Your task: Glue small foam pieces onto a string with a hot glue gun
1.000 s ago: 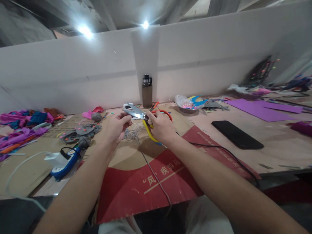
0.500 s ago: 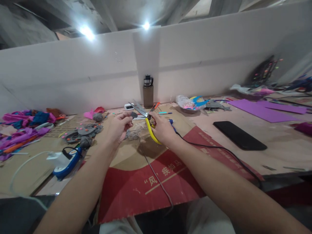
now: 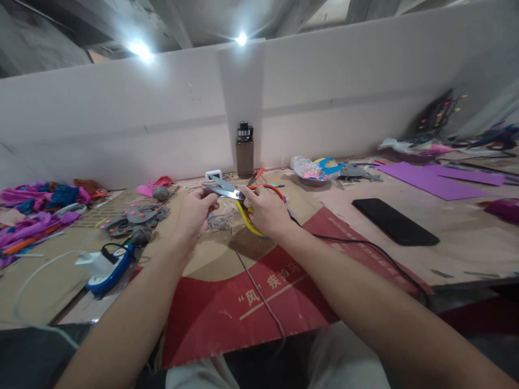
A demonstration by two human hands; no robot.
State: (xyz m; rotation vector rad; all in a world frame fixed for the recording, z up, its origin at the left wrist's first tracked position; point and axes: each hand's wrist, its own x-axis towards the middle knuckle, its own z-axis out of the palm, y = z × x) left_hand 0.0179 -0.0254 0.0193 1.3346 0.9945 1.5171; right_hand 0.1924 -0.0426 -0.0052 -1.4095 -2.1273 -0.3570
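Observation:
My right hand (image 3: 265, 212) is closed round the handles of a pair of scissors (image 3: 225, 192), one handle yellow and the other orange-red. The blades stand apart and point left, their tips close against my left hand (image 3: 197, 208). Thumb and fingertips of that hand are pinched on a small dark grey piece, now largely hidden by the blades and fingers. Beneath the hands lies a loose tangle of thin greyish scraps (image 3: 222, 219) on the cardboard. A grey cord (image 3: 259, 289) runs from near it toward the front edge.
A red-printed cardboard sheet (image 3: 227, 329) covers the table before me. A dark bottle (image 3: 245, 154) stands by the wall. Grey pieces with pins (image 3: 138, 216) and a blue power strip (image 3: 111, 273) lie left; a bowl (image 3: 316, 178), black phone (image 3: 395, 221) and purple sheets (image 3: 430, 181) lie right.
The scissors have moved left and turned flatter, so their blades now reach my left fingers. The dark grey piece, plain to see before, is now mostly covered.

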